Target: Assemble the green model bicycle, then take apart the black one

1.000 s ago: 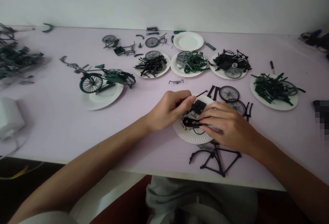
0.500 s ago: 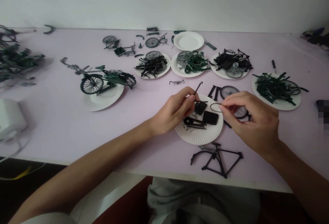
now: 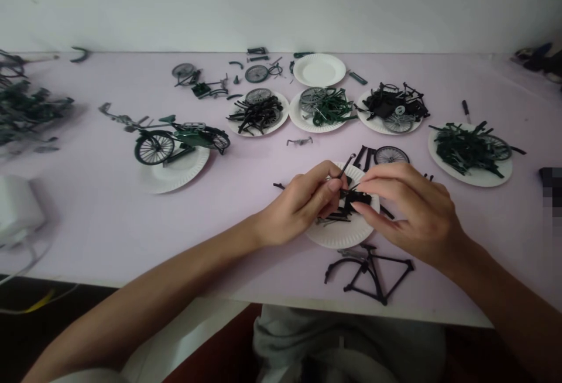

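My left hand (image 3: 314,195) is closed, pinching a thin black rod with a ring end (image 3: 349,163) that points up and to the right. Close beside it is my right hand (image 3: 408,210), thumb and fingertips parted; its upper fingertips reach the small dark pieces at my left fingers. I cannot make out the thin loop between the hands. Below both hands, a white paper plate (image 3: 338,235) carries black model bicycle parts, partly hidden. A black model bicycle frame (image 3: 373,274) with a curved mudguard lies on the table in front of the plate.
Several paper plates piled with parts stand behind, including a green pile (image 3: 472,149) at right. At left, an assembled green model bicycle (image 3: 180,137) rests by a plate (image 3: 162,184). Also present are a spoked wheel (image 3: 390,154), screwdriver (image 3: 465,108) and white device (image 3: 17,210).
My right hand has moved left to my left hand, and its thumb and fingers have parted. The thin loop it pinched is no longer clearly visible. My left hand keeps the rod.
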Tool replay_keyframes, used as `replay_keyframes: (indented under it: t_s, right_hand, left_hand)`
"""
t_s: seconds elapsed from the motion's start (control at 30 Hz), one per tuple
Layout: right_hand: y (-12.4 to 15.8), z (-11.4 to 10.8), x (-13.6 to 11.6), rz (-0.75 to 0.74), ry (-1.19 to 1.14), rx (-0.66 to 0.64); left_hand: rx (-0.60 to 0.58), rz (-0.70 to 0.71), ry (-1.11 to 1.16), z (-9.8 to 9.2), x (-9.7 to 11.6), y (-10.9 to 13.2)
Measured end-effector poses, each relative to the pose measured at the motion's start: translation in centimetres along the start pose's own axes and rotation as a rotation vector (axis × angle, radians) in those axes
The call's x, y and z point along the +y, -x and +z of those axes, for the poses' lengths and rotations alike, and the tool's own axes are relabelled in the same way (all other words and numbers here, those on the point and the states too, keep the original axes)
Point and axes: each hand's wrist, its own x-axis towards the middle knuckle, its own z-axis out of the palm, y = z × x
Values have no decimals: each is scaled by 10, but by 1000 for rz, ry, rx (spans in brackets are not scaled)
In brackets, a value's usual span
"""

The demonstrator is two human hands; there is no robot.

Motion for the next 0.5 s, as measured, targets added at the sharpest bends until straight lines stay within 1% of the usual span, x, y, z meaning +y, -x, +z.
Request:
replay_keyframes:
  t_s: [0.2,0.37,0.43,0.5]
  right_hand:
    - [1,1,6,-15,26,-80]
    - [2,0,-2,-35,64,-103]
    - [1,0,-4,-20,64,-103]
    - [1,-2,-3,5,33,-91]
  left_hand:
    - [-25,8,-41,3,0,1]
    - [35,-6,-134,6,2,2]
    - [37,2,-229,3,4,2]
    - [0,50,-449,-2,7,2]
